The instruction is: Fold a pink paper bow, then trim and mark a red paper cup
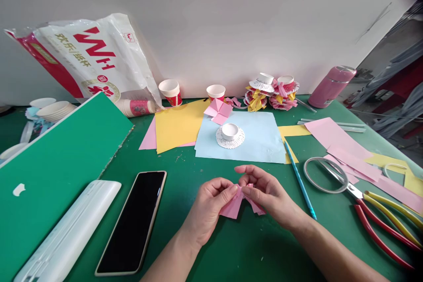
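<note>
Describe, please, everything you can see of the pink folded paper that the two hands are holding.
The pink folded paper is a small piece of thin pink craft paper, pleated and pinched at its middle so both ends fan out like a bow. The left hand grips its left half and the right hand its right half, fingertips meeting at the centre. It sits low over the green table, near the front edge; whether it touches the surface is unclear.

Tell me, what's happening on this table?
A person is pinching a folded pink paper in the middle with both hands, left hand and right hand, just above the green table. Beyond the hands a cut paper cup sits on a blue sheet. Scissors lie to the right, a phone to the left.
</note>
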`<state>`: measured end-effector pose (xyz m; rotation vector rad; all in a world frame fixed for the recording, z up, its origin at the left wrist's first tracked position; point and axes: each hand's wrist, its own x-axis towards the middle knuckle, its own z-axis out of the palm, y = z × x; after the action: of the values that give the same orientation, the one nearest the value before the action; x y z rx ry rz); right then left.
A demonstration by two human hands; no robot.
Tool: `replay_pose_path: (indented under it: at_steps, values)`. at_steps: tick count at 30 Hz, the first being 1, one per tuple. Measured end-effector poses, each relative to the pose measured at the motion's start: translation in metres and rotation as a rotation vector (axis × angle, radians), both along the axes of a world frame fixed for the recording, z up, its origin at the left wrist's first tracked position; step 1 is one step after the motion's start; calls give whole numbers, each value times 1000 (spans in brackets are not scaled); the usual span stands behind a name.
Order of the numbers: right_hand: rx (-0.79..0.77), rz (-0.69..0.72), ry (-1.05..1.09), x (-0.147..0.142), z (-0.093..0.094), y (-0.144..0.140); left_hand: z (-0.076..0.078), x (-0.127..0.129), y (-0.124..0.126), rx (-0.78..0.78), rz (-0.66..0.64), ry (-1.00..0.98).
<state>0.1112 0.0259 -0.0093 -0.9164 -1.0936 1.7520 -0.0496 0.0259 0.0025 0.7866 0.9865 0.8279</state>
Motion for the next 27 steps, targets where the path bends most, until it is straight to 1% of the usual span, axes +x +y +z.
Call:
replay_pose_path:
  at_steps: [4,7,15,18,21,25,27]
  values:
    - [2,-15,-13,0,0,0,0,2,-1,-20,49,-16]
    - [8,-24,-40,-1,1,0,-2,2,-2,-2,75,8]
    - [45,-39,-144,-3,0,-1,-4,4,-6,187,59,183]
    - [43,-38,-148,-3,-1,-1,-3,5,-6,222,56,211]
    - [37,-48,-150,-3,0,-1,-2,5,-6,211,54,205]
    - [31,-62,-142,-3,3,0,-3,5,-7,123,33,119]
    - [32,-56,-121,-2,4,-1,-3,5,-7,107,24,82]
